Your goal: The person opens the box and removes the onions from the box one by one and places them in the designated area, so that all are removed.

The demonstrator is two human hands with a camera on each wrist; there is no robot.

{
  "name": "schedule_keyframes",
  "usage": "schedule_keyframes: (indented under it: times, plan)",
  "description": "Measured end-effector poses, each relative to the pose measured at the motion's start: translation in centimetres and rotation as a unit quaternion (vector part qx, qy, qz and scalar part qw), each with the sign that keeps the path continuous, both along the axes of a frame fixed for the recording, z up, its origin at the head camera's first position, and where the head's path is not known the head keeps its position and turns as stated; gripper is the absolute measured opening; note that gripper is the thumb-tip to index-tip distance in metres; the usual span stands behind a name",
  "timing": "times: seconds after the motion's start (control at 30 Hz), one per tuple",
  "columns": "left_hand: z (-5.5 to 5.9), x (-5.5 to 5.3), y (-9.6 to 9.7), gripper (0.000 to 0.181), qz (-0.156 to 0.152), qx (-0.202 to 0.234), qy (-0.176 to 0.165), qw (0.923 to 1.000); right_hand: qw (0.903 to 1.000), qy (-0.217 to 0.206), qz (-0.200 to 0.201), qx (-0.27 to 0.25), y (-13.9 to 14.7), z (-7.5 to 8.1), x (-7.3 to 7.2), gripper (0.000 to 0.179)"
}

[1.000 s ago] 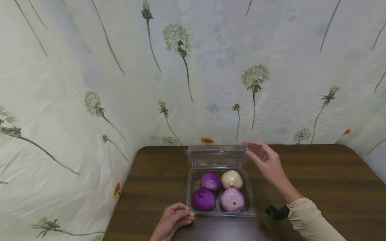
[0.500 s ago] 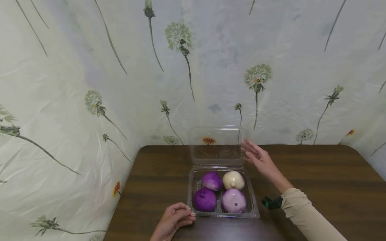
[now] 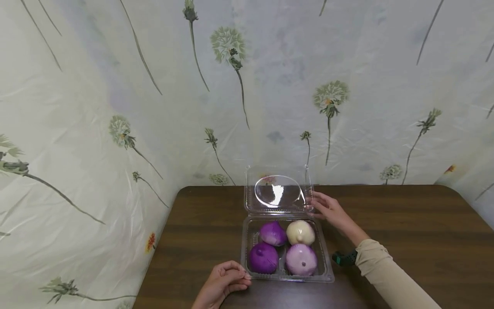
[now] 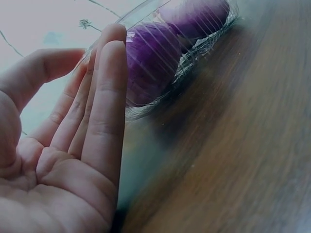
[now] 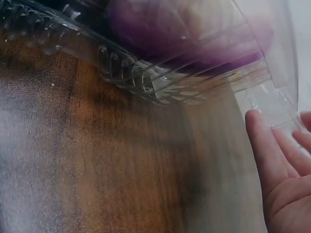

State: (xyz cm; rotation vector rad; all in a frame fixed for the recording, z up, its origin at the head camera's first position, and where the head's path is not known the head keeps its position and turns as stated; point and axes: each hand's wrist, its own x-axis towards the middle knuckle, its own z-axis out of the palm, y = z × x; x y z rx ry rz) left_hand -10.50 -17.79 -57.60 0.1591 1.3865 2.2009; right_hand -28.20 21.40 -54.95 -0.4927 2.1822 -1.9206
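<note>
My right hand [image 3: 328,209] touches the open lid [image 3: 277,191], fingers relaxed; my left hand [image 3: 224,281] steadies the container [image 3: 326,264], fingers straight; no label is readable

Evenly lit, soft and diffuse from above; faint shadows only. White glare on the clear lid [image 3: 278,193]. Wide-angle bending toward head-view edges. Wrist views dimmer, washed out, blurred on the near wood [image 5: 97,160].

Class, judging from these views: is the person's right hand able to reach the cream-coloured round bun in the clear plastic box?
Probably yes: the right hand touches the open lid, and nothing covers the cream-coloured round bun nearby.
</note>
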Motion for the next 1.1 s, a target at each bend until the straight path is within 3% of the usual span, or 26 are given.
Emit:
schedule_keyframes:
  times: [0.27, 0.57, 0.9, 1.1]
  plan:
    - [0.00, 0.05, -0.13, 0.013, -0.020, 0.000, 0.014, 0.9997, 0.9965, -0.079, 0.020, 0.019, 0.75, -0.45, 0.27, 0.062]
    - [-0.14, 0.03, -0.30, 0.017, -0.050, 0.030, 0.044, 0.9973, 0.9885, -0.145, 0.025, 0.033, 0.90, -0.19, 0.23, 0.062]
    - [-0.19, 0.10, -0.18, 0.016, -0.052, 0.035, 0.045, 0.9970, 0.9882, -0.146, 0.008, 0.044, 0.80, -0.24, 0.24, 0.068]
    - [0.10, 0.17, -0.10, 0.014, -0.049, 0.027, 0.035, 0.9978, 0.9888, -0.129, -0.009, 0.076, 0.75, 0.25, 0.61, 0.068]
